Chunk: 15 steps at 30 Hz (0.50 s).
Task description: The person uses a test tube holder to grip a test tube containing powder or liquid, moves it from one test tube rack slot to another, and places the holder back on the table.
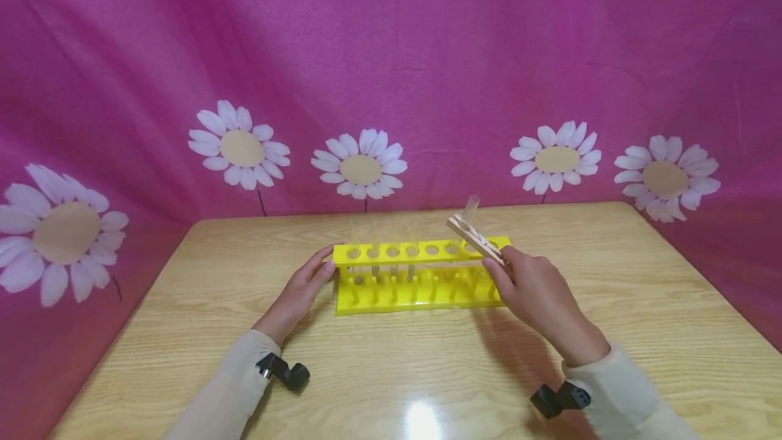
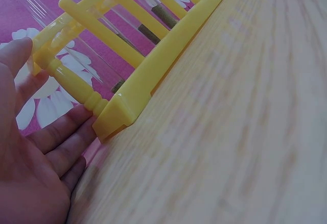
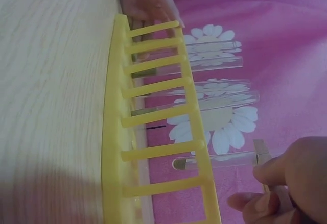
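Observation:
My left hand (image 1: 308, 285) steadies the left end of a yellow test tube rack (image 1: 421, 301); in the left wrist view, thumb and forefinger pinch its upper corner while the other fingers lie by the end post (image 2: 74, 83). In my right hand (image 1: 537, 284) is a wooden test tube holder (image 1: 473, 236), clamped near the top of a clear test tube (image 1: 470, 208). That tube's rounded lower end (image 3: 180, 164), with a little brownish matter in it, shows below the rack's top bar in the right wrist view. Several other clear tubes (image 3: 225, 99) stand in the rack's left holes.
The rack stands on a light wood-grain table (image 1: 391, 358), its row of upright pegs (image 1: 435, 287) facing me. Behind hangs a magenta cloth (image 1: 391, 53) printed with white daisies. Small black devices (image 1: 284, 371) are strapped to both wrists over pale sleeves.

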Tool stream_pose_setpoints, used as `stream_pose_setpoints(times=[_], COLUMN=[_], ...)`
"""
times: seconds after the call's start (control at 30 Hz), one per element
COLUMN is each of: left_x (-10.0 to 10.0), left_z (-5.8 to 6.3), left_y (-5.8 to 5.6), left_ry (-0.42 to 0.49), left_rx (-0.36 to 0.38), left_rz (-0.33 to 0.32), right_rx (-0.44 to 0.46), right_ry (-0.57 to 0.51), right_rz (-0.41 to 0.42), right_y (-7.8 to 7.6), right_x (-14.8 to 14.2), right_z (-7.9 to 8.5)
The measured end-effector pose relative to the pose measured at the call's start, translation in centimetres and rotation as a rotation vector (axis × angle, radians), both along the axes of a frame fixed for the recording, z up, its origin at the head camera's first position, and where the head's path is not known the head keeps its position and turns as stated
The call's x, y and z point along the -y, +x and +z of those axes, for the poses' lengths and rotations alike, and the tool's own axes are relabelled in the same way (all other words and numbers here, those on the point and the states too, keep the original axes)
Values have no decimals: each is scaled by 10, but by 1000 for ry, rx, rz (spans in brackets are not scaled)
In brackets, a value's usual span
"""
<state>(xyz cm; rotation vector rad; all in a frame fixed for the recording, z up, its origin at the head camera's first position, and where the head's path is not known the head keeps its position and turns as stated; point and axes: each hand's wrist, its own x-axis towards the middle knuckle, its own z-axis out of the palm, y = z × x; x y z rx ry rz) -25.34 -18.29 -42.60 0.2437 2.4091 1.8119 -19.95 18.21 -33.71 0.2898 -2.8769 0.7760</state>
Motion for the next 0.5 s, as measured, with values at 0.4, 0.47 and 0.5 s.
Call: stream_pose_setpoints(times=[0.4,0.47,0.5], left_x=[-4,-4,-4], left_z=[13,13,12], left_y=[6,7,6], left_ry=[-9,-8,-5], left_rx=[26,28,27], left_rz=[-9,-8,-8], right_rx=[26,33,38], right_ry=[37,48,54], right_rz=[12,16,15], right_y=[-3,-4,-5], right_x=[4,4,4], right_z=[-9,-10,-11])
